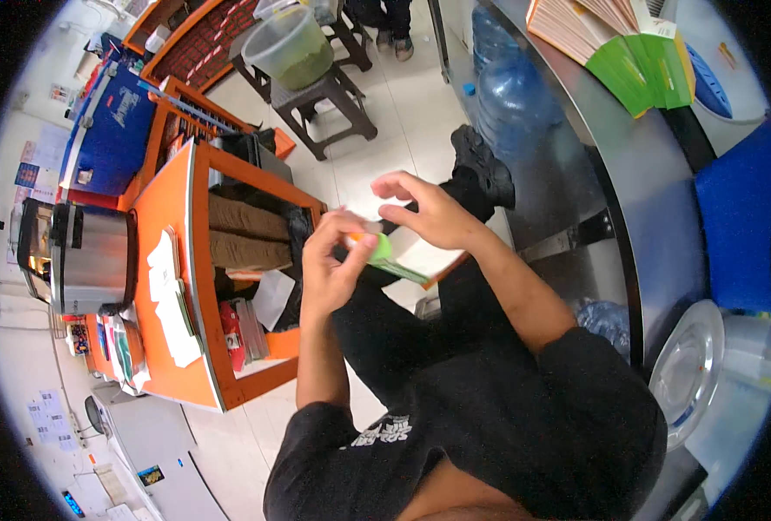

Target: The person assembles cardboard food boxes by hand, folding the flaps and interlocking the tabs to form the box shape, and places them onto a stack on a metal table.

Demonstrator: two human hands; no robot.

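Black-sleeved arms come up first; a flat green-and-orange folded card carton (391,263) is pinched between left hand (333,265) fingers, right hand (429,213) fingers spread just above it. Looks half-folded, not yet closed.

It looks like a small shop or food stall: an orange counter (177,260) with stocked shelves, a steel cooker (81,256), a long metal worktop (637,174), water jugs (511,95) on the tiled floor, and stacked green packets (646,65), probably flat cartons.
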